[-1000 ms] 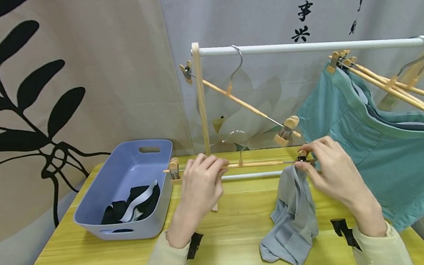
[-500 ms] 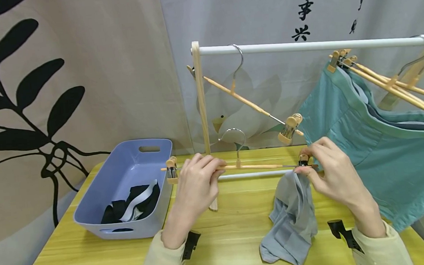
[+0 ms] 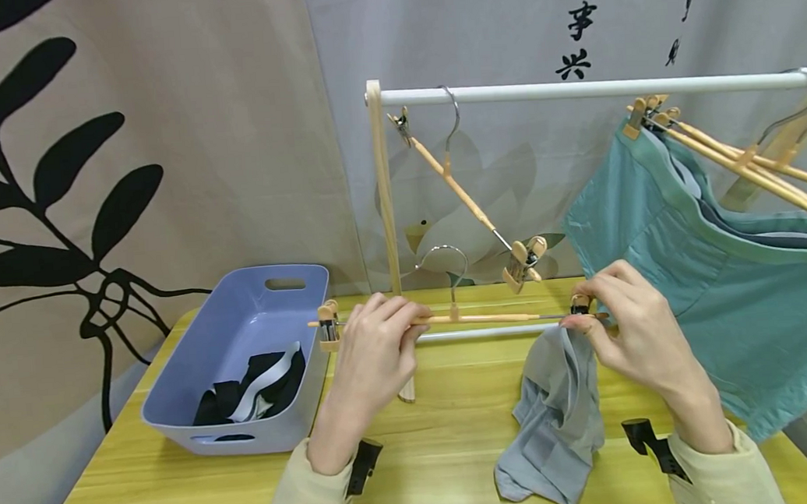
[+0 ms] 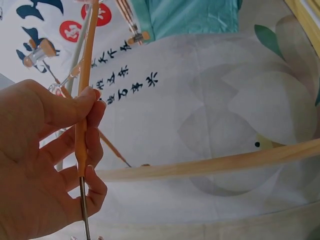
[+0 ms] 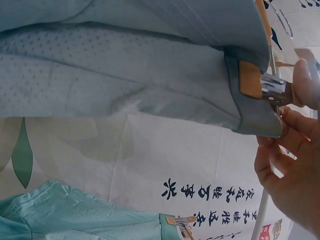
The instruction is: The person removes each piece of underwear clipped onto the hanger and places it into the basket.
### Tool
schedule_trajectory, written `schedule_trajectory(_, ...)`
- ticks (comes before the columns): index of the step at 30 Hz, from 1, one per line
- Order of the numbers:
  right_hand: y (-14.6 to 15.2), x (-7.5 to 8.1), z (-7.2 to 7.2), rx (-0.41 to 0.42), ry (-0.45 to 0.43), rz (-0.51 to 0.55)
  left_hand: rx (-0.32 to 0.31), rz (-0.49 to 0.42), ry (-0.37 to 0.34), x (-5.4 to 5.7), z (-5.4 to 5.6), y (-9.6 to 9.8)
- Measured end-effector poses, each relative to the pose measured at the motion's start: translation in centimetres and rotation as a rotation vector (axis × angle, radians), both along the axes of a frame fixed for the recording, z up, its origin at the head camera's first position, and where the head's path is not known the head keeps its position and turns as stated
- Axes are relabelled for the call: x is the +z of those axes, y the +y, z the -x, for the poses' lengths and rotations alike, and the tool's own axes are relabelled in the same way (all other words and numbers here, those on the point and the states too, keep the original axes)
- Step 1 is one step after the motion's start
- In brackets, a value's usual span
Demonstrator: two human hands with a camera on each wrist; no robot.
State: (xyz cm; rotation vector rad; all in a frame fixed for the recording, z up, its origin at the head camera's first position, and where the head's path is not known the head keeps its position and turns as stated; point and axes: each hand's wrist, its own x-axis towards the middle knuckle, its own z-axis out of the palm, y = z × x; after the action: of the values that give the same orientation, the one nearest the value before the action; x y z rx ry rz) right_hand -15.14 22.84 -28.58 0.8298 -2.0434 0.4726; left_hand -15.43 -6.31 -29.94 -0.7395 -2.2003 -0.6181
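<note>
My left hand (image 3: 375, 348) grips the wooden bar of a clip hanger (image 3: 482, 319), fingers curled round it as the left wrist view shows. At the hanger's right end, my right hand (image 3: 637, 333) pinches the metal-and-wood clip (image 5: 250, 80) between thumb and fingers. That clip sits over one corner of the waistband of a grey garment (image 3: 559, 421), which droops down to the table. The hanger's left clip (image 3: 328, 325) has no cloth in it. In the right wrist view the grey cloth (image 5: 125, 75) shows small perforations.
A rack with a white rail (image 3: 575, 92) stands behind. From it hang a bare clip hanger (image 3: 466, 197) and teal shorts (image 3: 721, 276) on further hangers. A blue basket (image 3: 248, 442) on the left of the wooden table (image 3: 447, 467) holds black and white cloth.
The bare hanger on the rail has turned, its lower clip swinging left and its upper end right. The held hanger's hook has tilted up, and its clipped end has shifted slightly down.
</note>
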Motion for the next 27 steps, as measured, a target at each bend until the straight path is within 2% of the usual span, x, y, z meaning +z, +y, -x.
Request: schedule_trajectory(27,-0.43,0.49,0.12,0.018,0.143,0.037,-0.005,-0.002,-0.003,0.12,0.07,0.18)
